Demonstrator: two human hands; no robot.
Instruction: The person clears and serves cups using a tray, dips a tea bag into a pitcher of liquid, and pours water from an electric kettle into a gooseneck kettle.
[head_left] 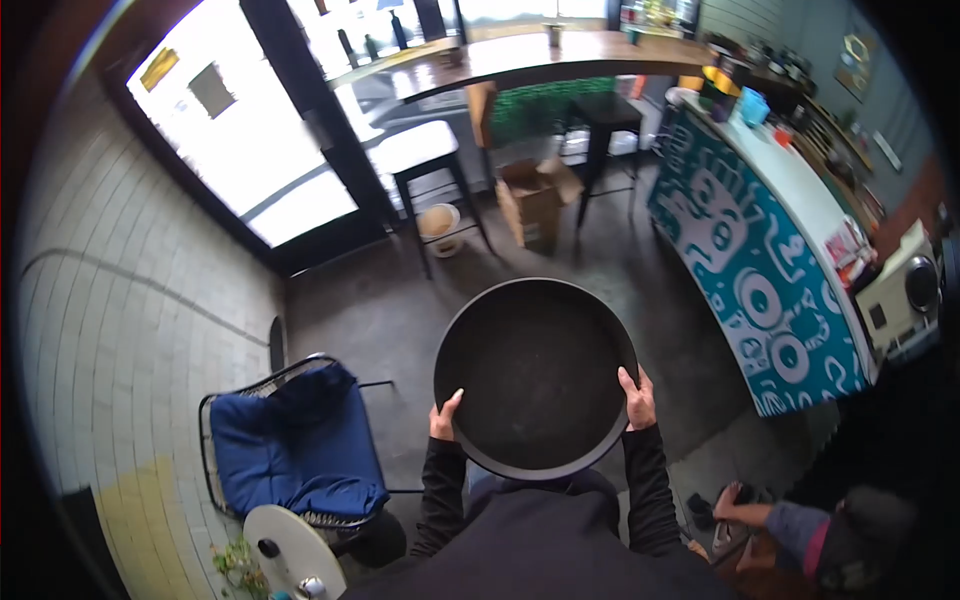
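Note:
A large round black tray [535,375] with a raised rim is held level in front of my body, its inside bare. My left hand [445,415] grips the rim at the lower left, thumb over the edge. On the opposite side my right hand [637,398] grips the rim, thumb also on top. The fingers of both hands are mostly hidden beneath the tray. Dark floor shows around the tray.
A chair with a blue cushion [290,440] and a small round table [290,550] stand at left. Ahead are stools [425,150], a bucket [440,228] and a cardboard box [530,205]. A teal painted counter [745,270] runs along the right; a person [800,540] sits lower right.

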